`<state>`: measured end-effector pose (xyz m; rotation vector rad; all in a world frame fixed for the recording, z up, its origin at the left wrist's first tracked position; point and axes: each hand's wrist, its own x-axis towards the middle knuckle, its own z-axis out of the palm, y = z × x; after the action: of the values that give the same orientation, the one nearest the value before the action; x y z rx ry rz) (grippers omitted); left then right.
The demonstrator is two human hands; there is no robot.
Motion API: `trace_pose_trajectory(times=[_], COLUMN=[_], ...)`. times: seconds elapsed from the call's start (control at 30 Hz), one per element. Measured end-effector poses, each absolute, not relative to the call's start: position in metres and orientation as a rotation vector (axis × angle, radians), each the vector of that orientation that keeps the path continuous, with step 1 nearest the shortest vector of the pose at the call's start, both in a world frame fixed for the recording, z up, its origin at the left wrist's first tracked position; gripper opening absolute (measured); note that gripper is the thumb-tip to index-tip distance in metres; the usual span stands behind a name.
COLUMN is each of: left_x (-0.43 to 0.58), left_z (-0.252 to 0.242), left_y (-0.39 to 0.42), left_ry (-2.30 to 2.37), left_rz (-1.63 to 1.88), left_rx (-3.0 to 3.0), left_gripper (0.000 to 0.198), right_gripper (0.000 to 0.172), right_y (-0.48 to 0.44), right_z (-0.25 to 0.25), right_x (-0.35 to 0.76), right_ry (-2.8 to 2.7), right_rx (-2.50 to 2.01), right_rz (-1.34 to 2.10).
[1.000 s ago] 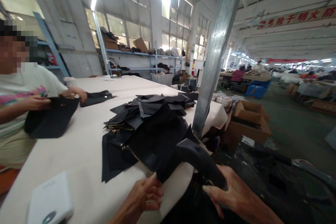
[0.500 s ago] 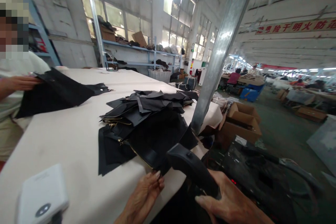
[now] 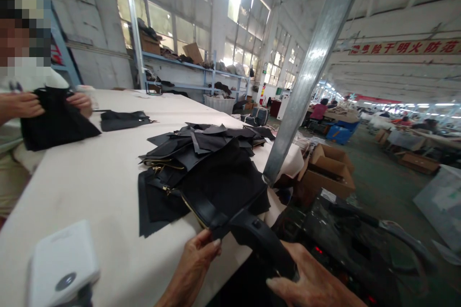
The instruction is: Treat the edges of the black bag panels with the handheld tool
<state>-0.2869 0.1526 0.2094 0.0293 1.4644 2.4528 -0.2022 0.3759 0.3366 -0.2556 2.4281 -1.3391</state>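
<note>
My left hand [image 3: 194,261] pinches the near corner of a black fabric panel [image 3: 226,180] with a gold-toothed zipper along its edge. That panel lies on top of a heap of black pieces [image 3: 176,141], some with zippers. My right hand [image 3: 306,273] is wrapped round the grip of a black handheld power tool [image 3: 264,237] with a curved body. The tool's front end is over the panel's near edge, just right of my left fingertips; I cannot tell whether it touches. Both hands are at the near edge of the white-covered table [image 3: 118,192].
A co-worker [image 3: 36,81] at the left holds a black piece [image 3: 57,120]; another piece [image 3: 124,120] lies close by. A white device [image 3: 63,264] stands at the near left. A metal post [image 3: 302,72] rises right of the heap. Cardboard boxes [image 3: 327,168] and a black machine [image 3: 345,235] are at the right.
The tool's front end has come down and forward onto the panel's near edge. My left hand still pinches the corner. The co-worker has pulled the black piece back, now with both hands.
</note>
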Motion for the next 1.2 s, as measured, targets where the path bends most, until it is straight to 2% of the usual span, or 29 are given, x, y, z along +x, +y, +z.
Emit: trace_pose_trajectory(times=[0.13, 0.27, 0.47, 0.8, 0.93, 1.1, 1.2], left_x=[-0.287, -0.286, -0.287, -0.291, -0.287, -0.291, -0.307], left_z=[0.205, 0.204, 0.204, 0.213, 0.204, 0.210, 0.236], left_y=[0.151, 0.152, 0.153, 0.155, 0.158, 0.136, 0.107], left_ry=[1.675, 1.811, 1.889, 1.914, 1.961, 1.938, 2.368], left_rz=[2.350, 2.280, 2.267, 2.215, 2.133, 1.888, 1.491], left_rx=[0.137, 0.251, 0.183, 0.222, 0.253, 0.198, 0.224], left_gripper=[0.035, 0.027, 0.031, 0.033, 0.035, 0.043, 0.045], right_gripper=[0.025, 0.021, 0.024, 0.030, 0.023, 0.026, 0.023], right_y=[0.366, 0.351, 0.355, 0.372, 0.367, 0.378, 0.383], right_z=[0.339, 0.342, 0.344, 0.326, 0.316, 0.315, 0.319], right_x=[-0.201, -0.211, -0.229, -0.206, -0.230, -0.255, -0.254], right_ry=[2.433, 2.486, 2.504, 2.450, 2.427, 2.409, 2.350], right_rx=[-0.268, -0.314, -0.308, -0.338, -0.357, -0.356, -0.365], right_rz=[-1.282, -1.279, -1.428, -1.316, -1.439, -1.604, -1.585])
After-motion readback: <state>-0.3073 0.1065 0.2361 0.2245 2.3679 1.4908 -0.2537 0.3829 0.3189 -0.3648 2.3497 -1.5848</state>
